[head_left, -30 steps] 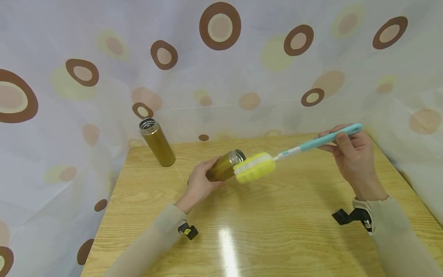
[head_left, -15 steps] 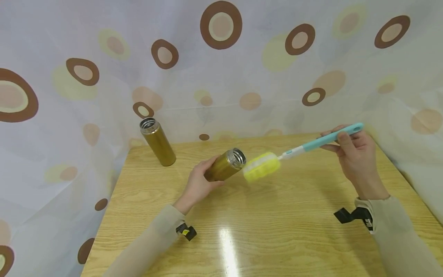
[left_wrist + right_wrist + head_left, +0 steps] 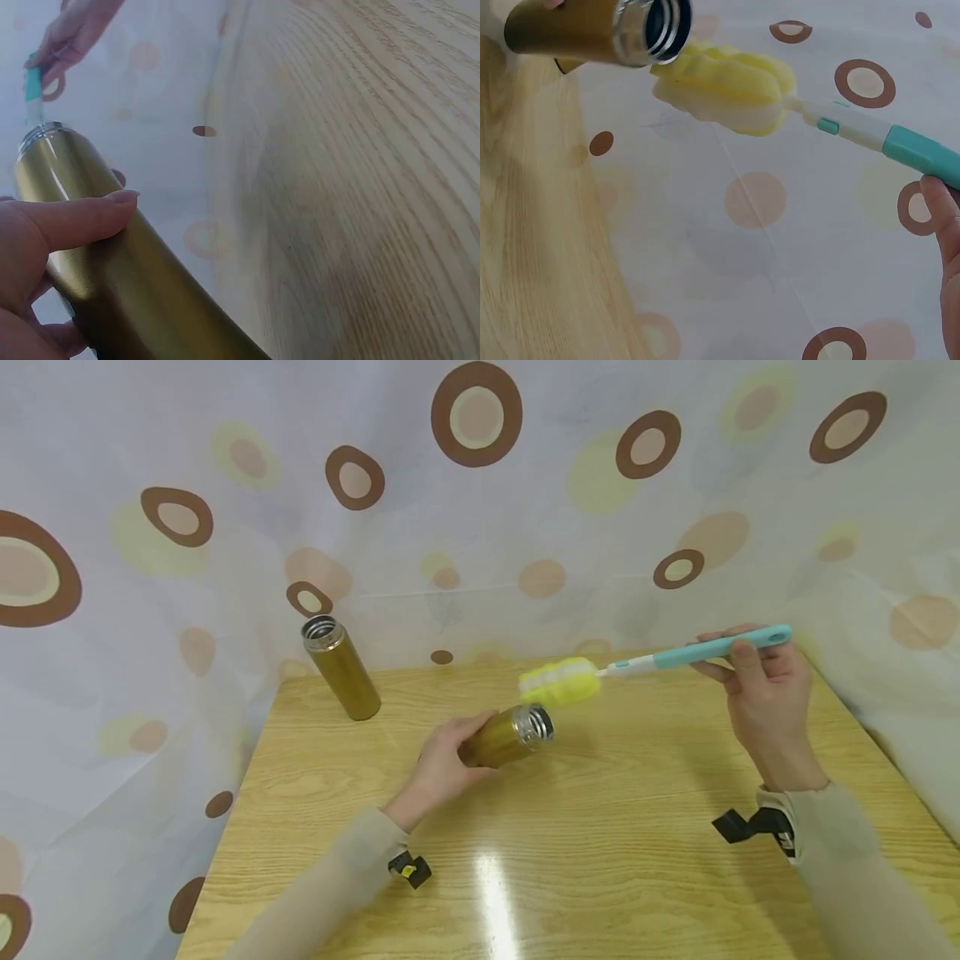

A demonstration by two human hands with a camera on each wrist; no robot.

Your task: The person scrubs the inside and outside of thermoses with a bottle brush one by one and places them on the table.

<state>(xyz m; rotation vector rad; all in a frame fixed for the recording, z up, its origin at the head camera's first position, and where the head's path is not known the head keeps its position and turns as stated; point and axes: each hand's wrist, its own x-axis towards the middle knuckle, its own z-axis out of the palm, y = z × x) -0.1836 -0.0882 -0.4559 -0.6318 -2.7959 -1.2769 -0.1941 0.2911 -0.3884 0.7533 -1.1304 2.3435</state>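
Observation:
My left hand (image 3: 442, 764) grips a gold metal bottle (image 3: 498, 740) that is tilted on its side. The bottle has no lid on, and its silver mouth faces right. In the left wrist view the thumb (image 3: 94, 217) lies across the bottle (image 3: 150, 285). My right hand (image 3: 772, 693) holds a bottle brush by its teal handle (image 3: 693, 653). The brush's yellow and white sponge head (image 3: 560, 683) is outside the bottle, just above its mouth in the head view. The right wrist view shows the sponge head (image 3: 724, 86) right beside the bottle's rim (image 3: 660, 30).
A second gold bottle (image 3: 343, 672), lidless, stands upright at the table's back left. Behind the wooden table (image 3: 600, 860) hangs a white curtain (image 3: 480, 602) with brown and yellow circles, which also runs along both sides.
The bottle in my left hand has shifted right and slightly down, its mouth turning further right. The brush head has moved away from in front of the mouth and risen above it.

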